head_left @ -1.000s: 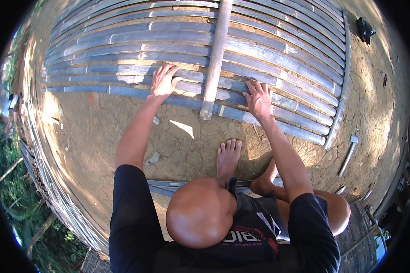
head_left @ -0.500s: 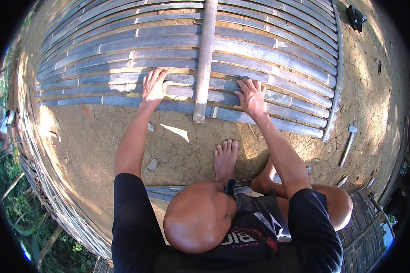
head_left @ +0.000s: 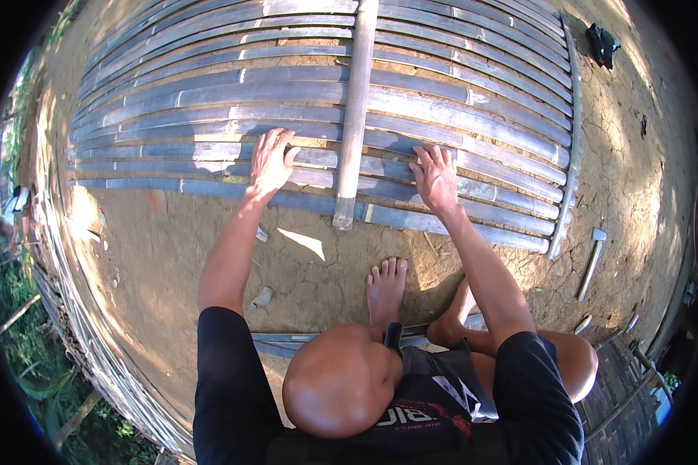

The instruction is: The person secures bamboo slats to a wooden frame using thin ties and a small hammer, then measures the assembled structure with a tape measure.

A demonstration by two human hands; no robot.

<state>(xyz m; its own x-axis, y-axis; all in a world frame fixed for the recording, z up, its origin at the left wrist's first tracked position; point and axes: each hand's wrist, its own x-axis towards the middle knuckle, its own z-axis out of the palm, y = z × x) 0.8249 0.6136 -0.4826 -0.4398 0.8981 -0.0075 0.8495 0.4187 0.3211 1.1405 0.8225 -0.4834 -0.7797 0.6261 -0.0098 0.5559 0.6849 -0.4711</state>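
Long split bamboo slats (head_left: 285, 93) lie side by side on the ground in front of me, with narrow gaps between them. A round bamboo pole (head_left: 354, 116) crosses over them near the middle, its cut end toward me. Left of the pole, my left hand (head_left: 271, 164) rests on the nearer slats, fingers reaching forward and thumb apart. To the pole's right, my right hand (head_left: 437, 182) lies across the nearer slats with its fingers spread and slightly bent. The undersides of both hands are hidden, as is any contact under the fingertips.
A hammer-like tool (head_left: 593, 263) lies on the cracked earth at the right. An upright-running edge strip (head_left: 569, 147) borders the slats' right ends. A black crumpled thing (head_left: 601, 46) sits at the far right. More strips (head_left: 275, 339) lie by my feet.
The view has tilted a little, so the slats and pole sit lower in the picture. Both hands stay on nearly the same slats, with only a slight forward shift.
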